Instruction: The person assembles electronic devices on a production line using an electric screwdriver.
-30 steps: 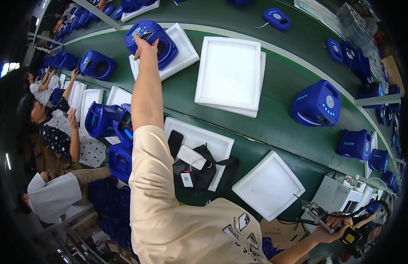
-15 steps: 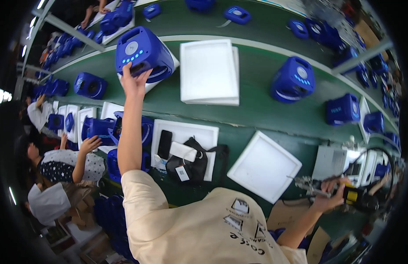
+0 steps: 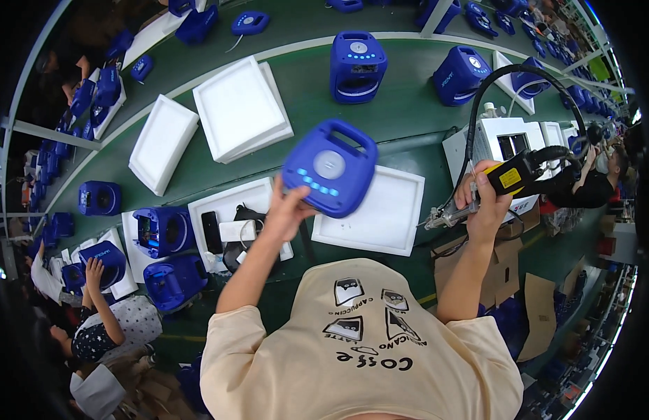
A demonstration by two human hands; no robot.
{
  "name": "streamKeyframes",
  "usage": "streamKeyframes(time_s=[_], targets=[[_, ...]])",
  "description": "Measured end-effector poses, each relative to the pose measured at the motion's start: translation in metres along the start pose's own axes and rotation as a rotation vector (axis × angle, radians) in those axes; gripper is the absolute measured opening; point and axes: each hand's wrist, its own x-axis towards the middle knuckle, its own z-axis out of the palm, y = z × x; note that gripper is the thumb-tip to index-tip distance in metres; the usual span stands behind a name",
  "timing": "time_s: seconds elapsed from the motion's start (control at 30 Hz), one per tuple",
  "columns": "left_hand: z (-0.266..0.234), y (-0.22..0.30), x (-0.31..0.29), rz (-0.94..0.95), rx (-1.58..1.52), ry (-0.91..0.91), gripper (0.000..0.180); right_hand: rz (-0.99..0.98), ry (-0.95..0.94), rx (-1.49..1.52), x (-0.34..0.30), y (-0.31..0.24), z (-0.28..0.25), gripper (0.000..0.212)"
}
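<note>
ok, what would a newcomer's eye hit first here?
The blue speaker-like device with a lit button row, mid-picture in the left hand. Then the black-and-yellow corded power tool in the right hand, right of centre. Third, the stacked white trays, upper left.

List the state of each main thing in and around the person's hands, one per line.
Blue device: gripped in the left hand, top face toward the camera
Corded tool: gripped in the right hand, tip pointing left
White tray: flat, partly covered from view
Tray stack: slightly askew
Blue housing: open, inner parts showing
Black phone: lying in another tray
</note>
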Motion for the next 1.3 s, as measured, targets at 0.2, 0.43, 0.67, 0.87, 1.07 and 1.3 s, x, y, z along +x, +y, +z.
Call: streamKeyframes(time_s=[0.2,0.43,0.67,0.87,1.07,1.3], targets=[[0.019,-0.099,0.016,-0.111,0.298,0.004,0.095,0.041,0.025,0.027,-0.004,-0.009,-0.028,0.01],[0.018,-0.107,0.015,-0.086,0.308,-0.01,0.091,-0.193,0.064,0.236,0.018,-0.046,-0.007,0.015],[0.028,-0.105,0.004,0.002,0.334,0.082,0.086,-0.409,-0.041,0.357,0.049,-0.032,0.042,0.013],[0.023,-0.106,0.003,0.053,0.371,0.102,0.085,-0.352,-0.118,0.208,0.047,0.01,0.073,0.02],[0.021,-0.105,0.002,0.087,0.385,0.101,0.085,-0.351,-0.163,0.3,0.055,0.027,0.085,0.01],[0.018,-0.105,-0.001,0.097,0.331,0.12,0.087,-0.345,-0.133,0.191,0.055,0.031,0.089,0.016]])
